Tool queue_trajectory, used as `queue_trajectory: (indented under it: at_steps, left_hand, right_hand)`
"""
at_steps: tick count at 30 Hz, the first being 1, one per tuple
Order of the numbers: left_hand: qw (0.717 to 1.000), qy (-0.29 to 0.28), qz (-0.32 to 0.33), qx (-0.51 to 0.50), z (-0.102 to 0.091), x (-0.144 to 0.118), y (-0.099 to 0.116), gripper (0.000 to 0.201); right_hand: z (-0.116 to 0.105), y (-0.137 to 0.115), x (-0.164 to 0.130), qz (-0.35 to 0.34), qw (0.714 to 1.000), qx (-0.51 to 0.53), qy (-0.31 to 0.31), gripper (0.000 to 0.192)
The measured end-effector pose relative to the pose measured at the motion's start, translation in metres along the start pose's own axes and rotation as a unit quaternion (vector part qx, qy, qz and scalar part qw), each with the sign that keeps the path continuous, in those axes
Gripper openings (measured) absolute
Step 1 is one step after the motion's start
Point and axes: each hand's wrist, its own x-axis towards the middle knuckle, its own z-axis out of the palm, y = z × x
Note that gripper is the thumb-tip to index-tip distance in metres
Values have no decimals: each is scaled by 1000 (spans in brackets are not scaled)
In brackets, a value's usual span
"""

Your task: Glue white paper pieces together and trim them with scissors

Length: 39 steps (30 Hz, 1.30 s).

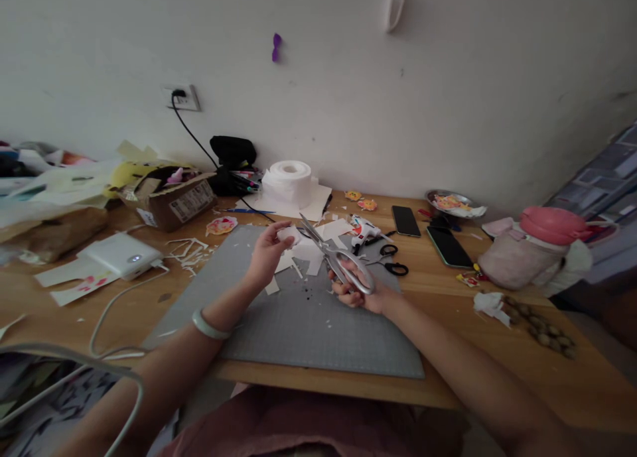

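Left hand (269, 248): pinched closed on a small white paper piece (287, 234), held above the cutting mat (318, 337) toward its back edge.
Paper piece: just left of the blades of the silver scissors (323, 246); the left hand is nearer it. I can't tell from here whether steel touches paper.
Scissors' long axis: slanting, tips toward the mat's back left corner, handles toward its front right corner.
Right hand (354, 288): fingers wrapped round those handles, over the mat's right half.
Black-handled scissors (397, 269): lying by the mat's right edge.
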Motion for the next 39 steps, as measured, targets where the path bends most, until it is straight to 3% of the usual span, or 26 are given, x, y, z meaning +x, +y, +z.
queue_trajectory:
  at_steps: [11,18,39]
  left_hand:
    - [1000,-8,-8,26,1,0,-1,31]
    - [996,-55,-11,68,2,-3,1,29]
    - [995,-59,-14,81,1,-4,3,29]
  right_hand:
    - [2,-1,-1,-1,1000,5,13,32]
    - [3,-2,-2,1,999,25,28,31]
    - [2,-2,-1,-2,999,34,20,29]
